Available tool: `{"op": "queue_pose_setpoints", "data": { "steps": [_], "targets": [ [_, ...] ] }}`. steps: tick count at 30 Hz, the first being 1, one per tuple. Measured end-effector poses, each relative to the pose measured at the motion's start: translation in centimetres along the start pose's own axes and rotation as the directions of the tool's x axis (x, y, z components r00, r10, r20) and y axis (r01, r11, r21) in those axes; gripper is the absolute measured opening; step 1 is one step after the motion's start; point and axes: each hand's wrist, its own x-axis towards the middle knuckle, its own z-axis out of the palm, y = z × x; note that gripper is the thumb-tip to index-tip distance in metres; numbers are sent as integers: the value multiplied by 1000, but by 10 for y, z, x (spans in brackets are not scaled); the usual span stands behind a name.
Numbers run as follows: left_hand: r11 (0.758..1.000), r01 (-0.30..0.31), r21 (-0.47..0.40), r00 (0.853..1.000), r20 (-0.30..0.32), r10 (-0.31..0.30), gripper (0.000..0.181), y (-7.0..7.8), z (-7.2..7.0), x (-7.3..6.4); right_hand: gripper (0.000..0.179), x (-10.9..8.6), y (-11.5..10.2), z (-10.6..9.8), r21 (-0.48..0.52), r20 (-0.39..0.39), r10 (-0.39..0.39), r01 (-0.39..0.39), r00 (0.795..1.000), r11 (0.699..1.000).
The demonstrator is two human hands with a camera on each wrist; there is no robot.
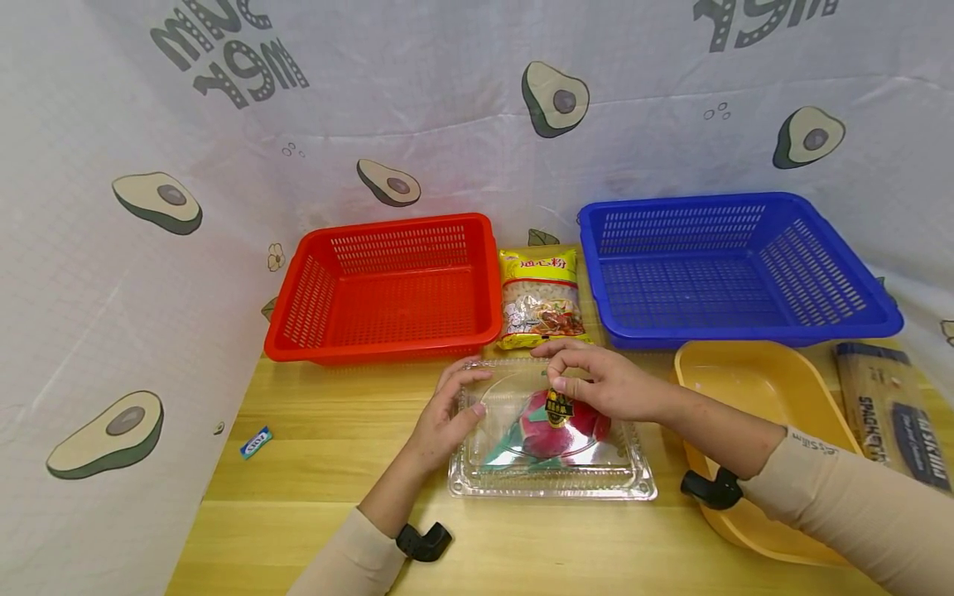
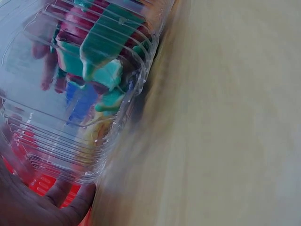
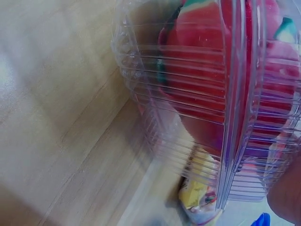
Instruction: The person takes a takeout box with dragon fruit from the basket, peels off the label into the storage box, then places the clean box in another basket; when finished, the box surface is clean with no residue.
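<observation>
A clear plastic clamshell box (image 1: 492, 476) lies closed on the wooden table, in front of the baskets. Inside it is a pink-red dragon fruit (image 1: 547, 439) with green leaf tips. My left hand (image 1: 443, 418) rests along the box's left side, its fingers spread and only slightly bent. Over the lid, my right hand (image 1: 607, 382) pinches the upper edge of a black and gold sticker (image 1: 559, 410) between thumb and index finger. Whether the sticker's lower part adheres to the lid I cannot tell. Ribbed box walls fill much of both wrist views.
Behind stand a red basket (image 1: 387, 343) and a blue basket (image 1: 745, 331), with a yellow pasta bag (image 1: 542, 302) between them. A yellow tub (image 1: 745, 381) is under my right forearm. A spaghetti pack (image 1: 890, 414) lies far right, a small blue-green packet (image 1: 256, 443) at left.
</observation>
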Motion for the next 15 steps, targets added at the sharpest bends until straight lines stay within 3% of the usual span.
{"op": "queue_pose_setpoints", "data": {
  "steps": [4, 9, 11, 15],
  "targets": [
    [1000, 1, -4, 1000, -9, -1, 44, 1, 0, -1, 12, 0, 0, -2, 33, -19, 16, -16, 1000, 999],
    [1000, -14, -18, 1000, -16, 14, 43, 1, 0, -1, 24, -1, -2, -9, 232, -116, 90, -61, 989, 971],
    [1000, -17, -23, 1000, -16, 17, 42, 1, 1, -1, 23, -2, -4, -10, 299, -116, 112, -73, 987, 952],
    [1000, -16, -24, 1000, -21, 15, 43, 1, 1, -1, 16, -3, -8, -8, 258, -122, 155, -119, 980, 959]
  ]
}}
